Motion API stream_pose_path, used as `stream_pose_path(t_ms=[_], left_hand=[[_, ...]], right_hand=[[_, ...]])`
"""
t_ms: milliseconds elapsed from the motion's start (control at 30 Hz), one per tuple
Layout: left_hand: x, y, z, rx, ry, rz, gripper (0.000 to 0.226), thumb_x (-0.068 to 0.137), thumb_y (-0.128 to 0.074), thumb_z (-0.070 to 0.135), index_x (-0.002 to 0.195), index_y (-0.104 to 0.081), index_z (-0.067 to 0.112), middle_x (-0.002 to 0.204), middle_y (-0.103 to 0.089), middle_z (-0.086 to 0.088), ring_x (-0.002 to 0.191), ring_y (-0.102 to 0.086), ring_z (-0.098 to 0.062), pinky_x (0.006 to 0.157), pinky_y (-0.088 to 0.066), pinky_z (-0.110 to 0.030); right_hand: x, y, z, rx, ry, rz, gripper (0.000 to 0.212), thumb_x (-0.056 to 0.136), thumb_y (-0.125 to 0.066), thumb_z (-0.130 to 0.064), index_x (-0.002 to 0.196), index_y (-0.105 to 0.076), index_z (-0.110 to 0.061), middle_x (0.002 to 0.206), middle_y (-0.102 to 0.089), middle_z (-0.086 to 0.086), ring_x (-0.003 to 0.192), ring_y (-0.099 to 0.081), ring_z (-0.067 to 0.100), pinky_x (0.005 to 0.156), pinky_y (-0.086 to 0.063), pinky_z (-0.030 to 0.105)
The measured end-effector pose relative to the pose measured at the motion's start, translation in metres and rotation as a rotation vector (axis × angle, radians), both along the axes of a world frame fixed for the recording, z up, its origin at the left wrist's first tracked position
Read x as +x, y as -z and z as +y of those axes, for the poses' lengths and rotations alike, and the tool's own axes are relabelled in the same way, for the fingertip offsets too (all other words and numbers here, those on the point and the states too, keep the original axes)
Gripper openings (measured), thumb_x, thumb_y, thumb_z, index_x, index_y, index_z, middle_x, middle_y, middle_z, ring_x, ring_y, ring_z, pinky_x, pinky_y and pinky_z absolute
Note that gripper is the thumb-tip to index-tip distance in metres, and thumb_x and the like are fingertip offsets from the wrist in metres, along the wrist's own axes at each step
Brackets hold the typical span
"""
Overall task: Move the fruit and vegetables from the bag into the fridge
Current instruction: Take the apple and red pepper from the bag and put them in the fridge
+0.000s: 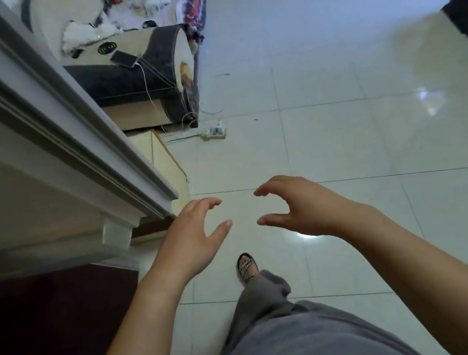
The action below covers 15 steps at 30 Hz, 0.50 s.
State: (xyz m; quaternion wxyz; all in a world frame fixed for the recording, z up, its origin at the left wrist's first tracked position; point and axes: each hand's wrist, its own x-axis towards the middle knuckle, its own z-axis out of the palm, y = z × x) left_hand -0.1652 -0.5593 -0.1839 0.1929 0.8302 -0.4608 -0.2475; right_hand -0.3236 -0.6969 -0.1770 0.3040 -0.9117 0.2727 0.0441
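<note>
So, closest to the camera: grey trouser leg [282, 338] and a strappy sandal [247, 267] stepping onto a shiny tiled floor [341, 129]. Looks like mid-walk to me.

Just past that, both hands are out in front and holding nothing. The left hand [190, 239] and right hand [298, 207] face each other with a gap between them, fingers loosely curved and thumbs apart, like they're ready to scoop something up. Neither touches anything.

The catch is that the bag, the fridge and the fruit and vegetables aren't in view at all, so I can't say where they sit or how much has been moved. My guess is this is a trip between the two, but that's only a guess.

On the left there's a dark mat [51, 329], then a grey moulded frame [65, 127] whose corner sits just beside the left hand. I can't tell if it's a doorway or a cabinet.

Further on, a power strip [215, 132] lies on the tiles with a white cable [148, 89] running up to a phone [124, 58] on the arm of a sofa [126, 84]. The sofa seat beyond is piled with clutter.

What could go wrong:
- A foot could catch that cable or strip if the route hugs the left side, yanking the phone off.
- The glossy tiles could mean a slip in open sandals, especially once carrying a load.
- The left hand could clip that frame corner.
</note>
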Motion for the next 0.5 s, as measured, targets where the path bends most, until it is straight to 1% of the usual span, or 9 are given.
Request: stream_pose_path(t_ms=[133,267,400,500], left_hand=[[0.008,0.013,-0.044,0.012,0.054,-0.006,0.046,0.089,-0.056,0.040,0.131,-0.044,0.028,0.135,-0.045,0.010,0.120,-0.044,-0.007,0.094,-0.036,-0.022],[0.029,0.023,-0.102,-0.012,0.092,0.000,0.045,0.088,-0.054,0.042,0.130,-0.043,0.029,0.135,-0.044,0.009,0.118,-0.046,-0.009,0.091,-0.038,-0.025],[0.059,0.024,-0.156,0.007,0.052,0.014,0.046,0.089,-0.052,0.045,0.131,-0.041,0.031,0.137,-0.042,0.011,0.118,-0.047,-0.009,0.093,-0.041,-0.028],[0.083,0.022,-0.184,0.036,0.005,0.021,0.046,0.089,-0.051,0.046,0.131,-0.040,0.033,0.138,-0.040,0.013,0.115,-0.048,-0.009,0.093,-0.044,-0.030]], right_hand=[[0.007,0.009,-0.037,0.012,0.002,0.063,0.053,0.083,-0.060,-0.048,0.129,-0.047,-0.025,0.128,-0.052,-0.007,0.117,-0.048,0.012,0.098,-0.040,0.029],[0.033,0.010,-0.092,-0.009,-0.012,0.089,0.052,0.084,-0.060,-0.047,0.129,-0.047,-0.025,0.128,-0.052,-0.007,0.116,-0.048,0.012,0.097,-0.040,0.027],[0.077,0.004,-0.150,-0.028,-0.088,0.119,0.053,0.084,-0.060,-0.048,0.130,-0.047,-0.025,0.128,-0.052,-0.007,0.116,-0.048,0.012,0.095,-0.039,0.025],[0.111,-0.001,-0.188,-0.041,-0.152,0.143,0.053,0.084,-0.059,-0.049,0.130,-0.046,-0.026,0.128,-0.052,-0.007,0.116,-0.048,0.012,0.096,-0.041,0.027]])
